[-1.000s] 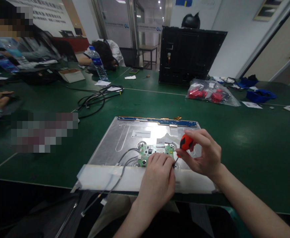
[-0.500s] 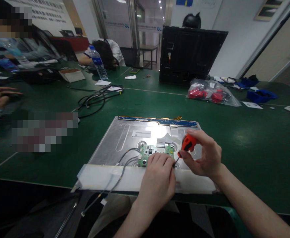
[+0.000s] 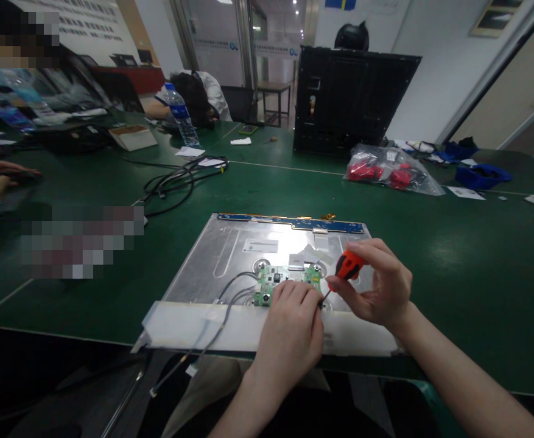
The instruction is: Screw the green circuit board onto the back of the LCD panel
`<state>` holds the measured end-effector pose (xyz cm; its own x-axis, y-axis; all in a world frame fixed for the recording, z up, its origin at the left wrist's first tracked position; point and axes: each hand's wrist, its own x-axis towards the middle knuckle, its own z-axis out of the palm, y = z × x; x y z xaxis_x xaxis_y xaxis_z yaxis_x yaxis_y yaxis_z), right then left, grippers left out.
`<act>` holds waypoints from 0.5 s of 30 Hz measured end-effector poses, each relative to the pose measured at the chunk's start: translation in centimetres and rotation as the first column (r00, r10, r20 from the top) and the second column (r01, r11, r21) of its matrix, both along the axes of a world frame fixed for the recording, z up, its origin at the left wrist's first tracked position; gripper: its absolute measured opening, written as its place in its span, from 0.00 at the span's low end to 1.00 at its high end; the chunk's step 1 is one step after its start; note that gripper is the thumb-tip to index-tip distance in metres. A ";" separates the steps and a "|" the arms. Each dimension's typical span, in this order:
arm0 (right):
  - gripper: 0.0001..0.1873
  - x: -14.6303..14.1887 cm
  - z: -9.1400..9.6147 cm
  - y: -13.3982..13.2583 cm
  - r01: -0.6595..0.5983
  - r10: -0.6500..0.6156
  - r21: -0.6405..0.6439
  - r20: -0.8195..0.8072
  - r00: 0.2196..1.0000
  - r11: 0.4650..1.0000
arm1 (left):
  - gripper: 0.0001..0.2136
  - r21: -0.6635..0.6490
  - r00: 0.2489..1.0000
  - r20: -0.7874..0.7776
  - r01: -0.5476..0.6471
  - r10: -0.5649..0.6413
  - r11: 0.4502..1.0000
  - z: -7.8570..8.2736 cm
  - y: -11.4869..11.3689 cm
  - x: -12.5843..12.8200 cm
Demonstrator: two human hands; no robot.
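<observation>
Since a second ago the screwdriver has tipped slightly lower in my right hand. From the left, a silver panel lies flat on the green table, its white label too small to read. My left hand rests curled over the circuit board, and I cannot tell if it grips anything. My right fingers clamp the orange handle, the shaft slanting down-left to the board's right corner. Glass doors stand behind.

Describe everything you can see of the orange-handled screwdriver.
The stubby screwdriver has a fat orange handle with black grip patches, plastic by the look, and a thin dark shaft. It leans, handle up and right, tip down by the small green circuit board on the silver metal panel. The right hand pinches the handle; the left hand lies right beside the tip.
</observation>
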<state>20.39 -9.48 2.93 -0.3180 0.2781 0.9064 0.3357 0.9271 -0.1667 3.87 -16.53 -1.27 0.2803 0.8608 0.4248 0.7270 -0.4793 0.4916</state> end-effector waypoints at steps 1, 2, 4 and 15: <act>0.35 0.0 -0.1 0.0 -0.006 0.006 0.000 -0.008 1.000 1.000 | 0.09 -0.004 1.000 0.001 0.003 -0.003 1.000 0.0 0.0 0.0; 0.36 -0.1 -0.2 0.0 -0.007 0.007 -0.001 -0.024 1.000 1.000 | 0.09 -0.008 1.000 0.004 0.004 -0.004 1.000 0.0 0.0 0.0; 0.39 -0.2 -0.3 0.0 -0.005 0.005 -0.002 -0.067 0.998 1.000 | 0.09 -0.013 1.000 0.012 0.009 -0.009 1.000 0.0 0.0 -0.1; 0.36 -0.2 -0.2 -0.2 -0.048 0.042 -0.075 -0.082 0.996 0.996 | 0.08 -0.022 1.000 0.022 0.020 -0.020 1.000 0.1 0.0 -0.1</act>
<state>20.17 -9.66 2.70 -0.2585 0.3348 0.9061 0.2767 0.9244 -0.2626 3.78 -16.56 -1.22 0.2886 0.8643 0.4120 0.7062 -0.4827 0.5179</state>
